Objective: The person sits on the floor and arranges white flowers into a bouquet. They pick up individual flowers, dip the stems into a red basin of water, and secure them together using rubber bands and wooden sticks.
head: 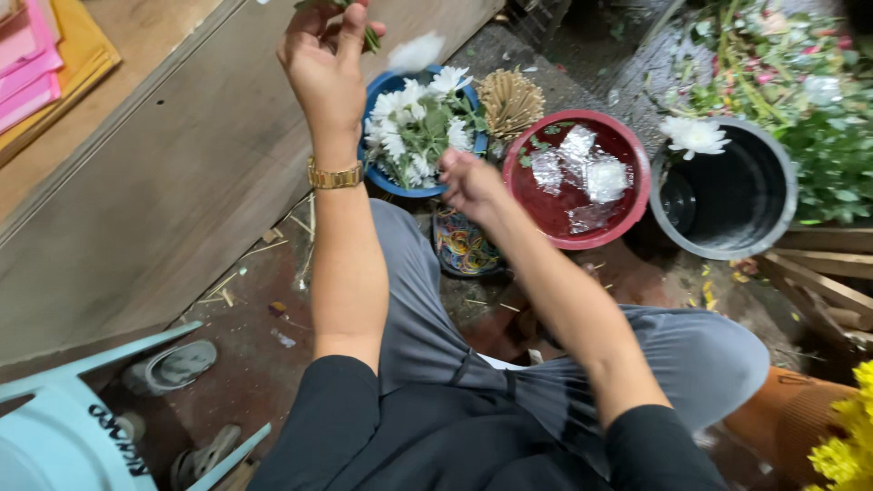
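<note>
A green flower stem is pinched in the left hand, raised near the top edge of the view; fingers closed round it, stem end mostly cut off by the frame. A blurred white bloom sits just right of that hand, above the blue bowl; whether it is attached to the held stem cannot be told.

Right hand is lower, at the bowl's right rim, fingers curled loosely; nothing clearly held, grip state cannot be told for certain. The bowl is packed with white chrysanthemum heads.

Judged step: stems are being stripped or heads taken off and collected in the bowl. To be done well:
- stem gripped close under the head, so petals are not crushed
- break made cleanly, head dropped straight over the bowl, not the floor
- right hand kept clear of the packed heads already there

Around: bundle of thin sticks just beside the bowl; red basin with foil-like pieces in it, next right; dark bucket with one white flower on its rim; loose greenery behind. Patterned cup between the knees. Yellow flowers at lower right, pale blue stool lower left.
</note>
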